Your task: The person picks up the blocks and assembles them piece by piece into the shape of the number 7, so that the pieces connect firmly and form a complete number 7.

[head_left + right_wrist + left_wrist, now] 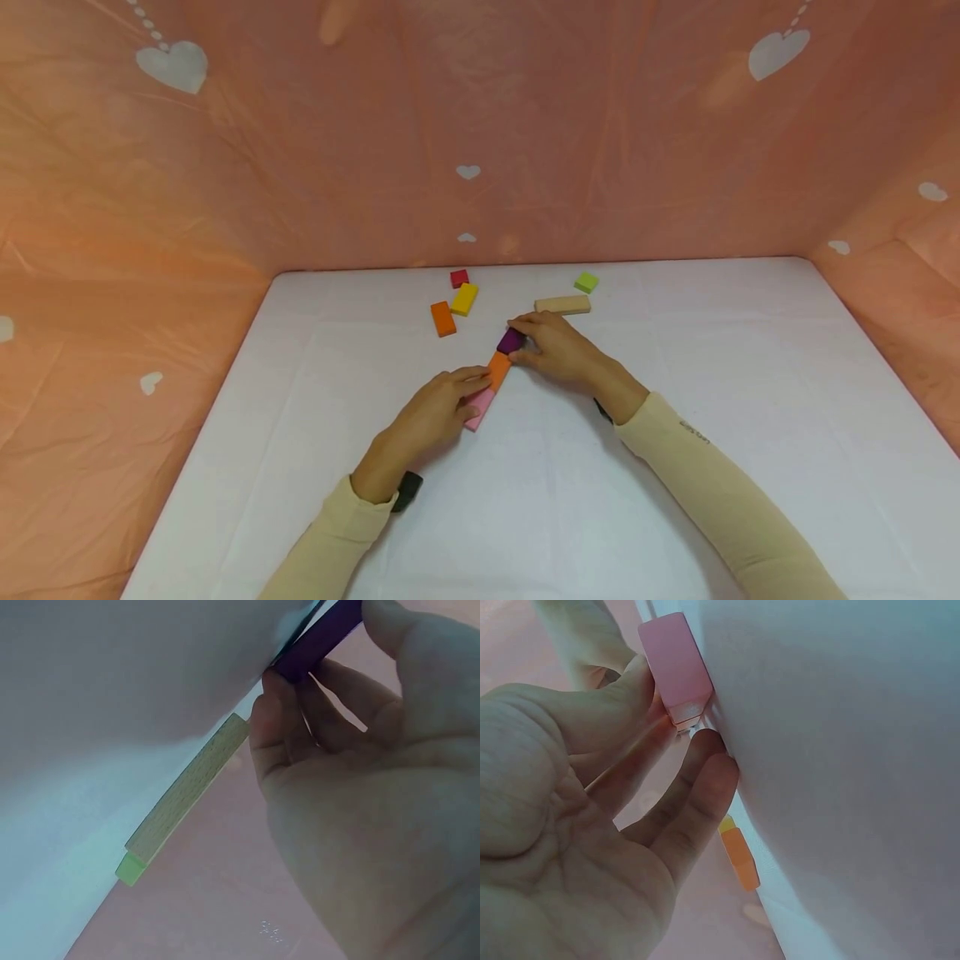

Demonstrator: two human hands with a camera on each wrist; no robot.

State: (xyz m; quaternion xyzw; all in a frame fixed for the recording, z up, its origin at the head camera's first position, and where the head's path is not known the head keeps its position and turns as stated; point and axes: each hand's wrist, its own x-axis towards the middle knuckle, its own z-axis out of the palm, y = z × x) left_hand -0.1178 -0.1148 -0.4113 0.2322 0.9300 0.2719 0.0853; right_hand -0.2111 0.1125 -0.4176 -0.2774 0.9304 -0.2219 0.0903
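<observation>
Three blocks form a slanting row on the white table: a pink block (482, 406) nearest, an orange block (498, 369) in the middle, and a purple block (511, 340) at the far end. My left hand (435, 408) holds the near part of the row, its thumb on the pink block and its forefinger by the orange one's left side. With thumb and fingers my right hand (558, 346) pinches the purple block, which touches the orange block's far end in the head view. In the right wrist view the purple block (319, 643) is partly cut off.
Behind the row at left lie a second orange block (443, 319), a yellow block (464, 299) and a red block (459, 278). A plain wooden block (562, 305) and a light green block (587, 282) lie behind my right hand. An orange-pink curtain (525, 167) encloses the table.
</observation>
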